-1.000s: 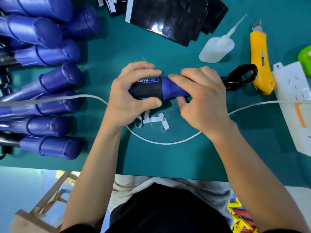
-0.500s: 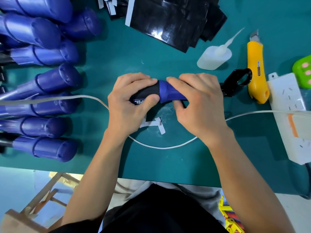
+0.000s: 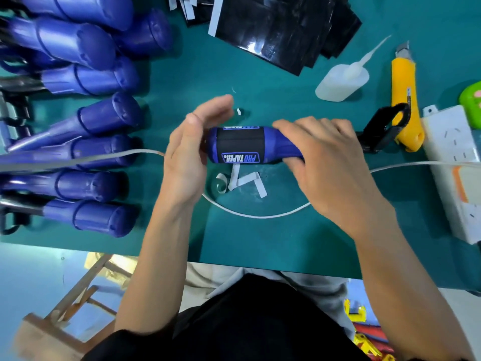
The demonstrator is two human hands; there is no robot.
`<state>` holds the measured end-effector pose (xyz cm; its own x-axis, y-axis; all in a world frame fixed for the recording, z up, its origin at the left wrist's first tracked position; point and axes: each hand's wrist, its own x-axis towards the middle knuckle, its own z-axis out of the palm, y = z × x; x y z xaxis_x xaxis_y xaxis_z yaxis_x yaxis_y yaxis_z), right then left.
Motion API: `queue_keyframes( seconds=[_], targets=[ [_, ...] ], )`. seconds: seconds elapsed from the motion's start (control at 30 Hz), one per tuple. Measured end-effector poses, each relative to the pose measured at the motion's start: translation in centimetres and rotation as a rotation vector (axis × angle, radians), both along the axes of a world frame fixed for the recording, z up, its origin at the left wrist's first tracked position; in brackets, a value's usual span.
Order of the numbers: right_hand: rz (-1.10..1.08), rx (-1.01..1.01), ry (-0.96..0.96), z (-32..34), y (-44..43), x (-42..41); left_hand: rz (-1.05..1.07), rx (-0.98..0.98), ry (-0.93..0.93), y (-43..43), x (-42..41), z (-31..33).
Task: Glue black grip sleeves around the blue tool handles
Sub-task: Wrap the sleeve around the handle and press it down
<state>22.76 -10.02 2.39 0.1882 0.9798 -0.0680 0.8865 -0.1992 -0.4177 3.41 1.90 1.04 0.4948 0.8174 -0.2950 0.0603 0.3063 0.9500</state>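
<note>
Blue tool handle lies crosswise at mid-frame, just above the green table mat, with a black grip sleeve wrapped round its thick end and a "PRO TAPER" label showing upside down on the sleeve's near edge. Nearest the camera, at the bottom of the frame, are the person's dark clothes, and at lower left a wooden stool on the floor. Past the table's near edge a white cable curves across the mat, and a few white paper strips lie just beneath the handle. The left hand stands flat, fingers straight and slightly blurred, with its palm at the handle's butt end, gripping nothing; I cannot tell whether it touches. The right hand is curled round the handle's narrow end. Beyond it a black loop sticks out toward the right. A row of other blue handles fills the left side. At the right edge sits a white power strip. Farther up are a yellow utility knife and a clear glue bottle lying on its side, and at the top centre a stack of glossy black sheets.
</note>
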Motion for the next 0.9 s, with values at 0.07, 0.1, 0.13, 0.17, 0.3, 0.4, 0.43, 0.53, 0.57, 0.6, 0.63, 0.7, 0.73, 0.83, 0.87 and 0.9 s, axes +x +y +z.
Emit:
queue_keyframes(
  seconds=[0.07, 0.1, 0.13, 0.17, 0.3, 0.4, 0.43, 0.53, 0.57, 0.6, 0.63, 0.7, 0.73, 0.83, 0.87, 0.9],
  targets=[
    [0.025, -0.060, 0.064, 2.1, -0.8, 0.0, -0.182, 0.026, -0.060, -0.7, -0.8, 1.2],
    [0.034, -0.088, 0.114, 3.3, -1.2, 0.2, -0.264, 0.040, -0.107, -1.0, -1.3, 1.9],
    [0.039, -0.112, 0.167, 4.5, -1.7, 0.5, -0.331, 0.055, -0.151, -1.2, -1.5, 2.7],
    [0.043, -0.136, 0.215, 5.8, -2.3, 0.9, -0.384, 0.078, -0.177, -1.4, -1.7, 3.4],
    [0.000, -0.218, 0.272, 10.6, -5.5, 2.2, -0.378, 0.168, -0.299, -3.4, -0.3, 5.8],
    [-0.104, -0.122, 0.089, 13.3, -8.7, 3.1, -0.308, 0.157, -0.406, -6.9, 2.4, 6.7],
    [-0.124, -0.070, 0.012, 13.8, -10.1, 3.6, -0.313, 0.145, -0.435, -8.2, 3.5, 7.0],
    [-0.226, -0.025, -0.127, 14.2, -15.0, 6.1, -0.398, 0.194, -0.378, -10.9, 7.1, 7.7],
    [-0.285, -0.023, -0.149, 14.2, -17.0, 7.1, -0.464, 0.255, -0.303, -11.5, 8.6, 7.9],
    [-0.350, -0.026, -0.170, 14.2, -19.1, 8.2, -0.539, 0.339, -0.218, -12.1, 10.3, 8.4],
    [-0.418, -0.038, -0.186, 14.0, -21.0, 9.4, -0.610, 0.436, -0.139, -12.8, 12.3, 9.0],
    [-0.550, -0.077, -0.180, 13.2, -24.5, 12.0, -0.719, 0.630, 0.022, -14.5, 16.9, 10.2],
    [-0.608, -0.091, -0.177, 12.6, -25.8, 13.3, -0.774, 0.729, 0.100, -15.4, 19.5, 10.7],
    [-0.717, -0.118, -0.221, 11.0, -28.6, 17.2, -1.056, 0.926, 0.283, -17.3, 27.1, 11.7],
    [-0.728, -0.135, -0.254, 10.5, -29.1, 18.6, -1.128, 0.990, 0.320, -17.7, 29.6, 11.5],
    [-0.736, -0.152, -0.285, 10.0, -29.4, 20.2, -1.162, 1.053, 0.342, -17.8, 31.9, 11.1]
  ],
)
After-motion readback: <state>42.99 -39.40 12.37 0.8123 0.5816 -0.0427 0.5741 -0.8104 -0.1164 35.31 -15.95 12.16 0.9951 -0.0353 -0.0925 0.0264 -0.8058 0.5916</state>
